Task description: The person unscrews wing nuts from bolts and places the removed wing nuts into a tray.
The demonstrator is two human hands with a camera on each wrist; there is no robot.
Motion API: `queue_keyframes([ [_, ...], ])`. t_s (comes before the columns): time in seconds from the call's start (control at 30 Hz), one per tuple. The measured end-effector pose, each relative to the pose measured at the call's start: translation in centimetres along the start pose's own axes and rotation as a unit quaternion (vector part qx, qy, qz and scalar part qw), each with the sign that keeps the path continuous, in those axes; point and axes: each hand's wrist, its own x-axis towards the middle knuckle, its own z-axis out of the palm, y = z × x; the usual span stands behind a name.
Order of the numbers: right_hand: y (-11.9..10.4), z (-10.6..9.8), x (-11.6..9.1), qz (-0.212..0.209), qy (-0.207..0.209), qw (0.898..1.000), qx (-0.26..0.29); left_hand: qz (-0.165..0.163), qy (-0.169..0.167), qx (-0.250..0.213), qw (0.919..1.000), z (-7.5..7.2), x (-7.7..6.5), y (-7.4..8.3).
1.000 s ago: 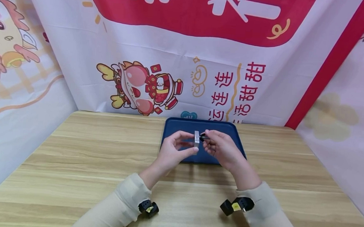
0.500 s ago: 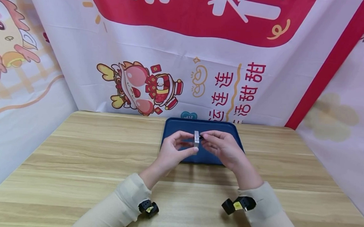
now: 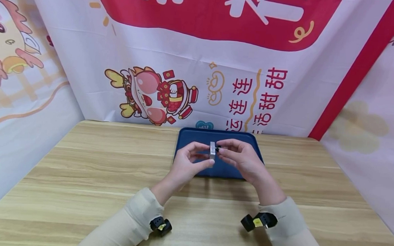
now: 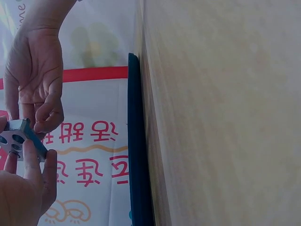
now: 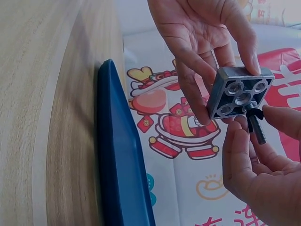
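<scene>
My left hand (image 3: 189,161) grips a square silver metal block (image 5: 242,92) by its edges, thumb on one side and fingers on the other. The block's face, seen in the right wrist view, has several round holes. From a hole near one corner projects a threaded bolt (image 5: 259,134) with a black wing nut (image 5: 254,114) on it, close to the block. My right hand (image 3: 245,161) pinches the wing nut between thumb and fingertips. In the left wrist view the block (image 4: 18,132) shows its other face, and the nut is hidden.
Both hands are raised over a blue tray (image 3: 191,134) at the back of the wooden table (image 3: 114,163). A printed cloth (image 3: 201,49) hangs just behind the tray. Each wrist wears a small black camera (image 3: 164,227).
My right hand's fingers have shifted around the black wing nut and its wrist has moved slightly right. The left hand and the block have stayed nearly still.
</scene>
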Motion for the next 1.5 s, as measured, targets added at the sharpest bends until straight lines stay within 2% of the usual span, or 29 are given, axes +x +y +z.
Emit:
queue_keyframes([
  [0.37,0.2,0.2,0.1,-0.043,0.029,0.994,-0.097,-0.001,-0.001,0.001,1.0000,0.0,0.0,0.0],
  [0.6,0.3,0.1,0.2,-0.047,0.035,0.991,-0.116,-0.004,-0.003,-0.002,1.0000,0.0,-0.1,0.2],
  [0.73,0.1,-0.5,0.0,-0.033,0.031,0.991,-0.123,-0.001,0.000,0.001,1.0000,0.1,0.0,0.2],
  [0.87,-0.3,-0.7,-0.2,0.007,0.030,0.995,-0.090,-0.002,-0.001,0.003,1.0000,0.2,-0.1,0.2],
  [1.03,-0.2,-0.1,0.0,0.050,-0.001,0.998,-0.032,-0.009,-0.001,0.005,0.9999,0.2,-0.1,0.2],
  [1.23,0.2,0.4,0.1,0.042,0.000,0.999,0.021,-0.008,-0.009,0.007,0.9999,0.3,-0.2,0.2],
  [1.5,0.2,0.4,0.0,0.038,0.002,0.998,0.043,-0.002,-0.009,0.002,1.0000,0.2,-0.2,0.1],
])
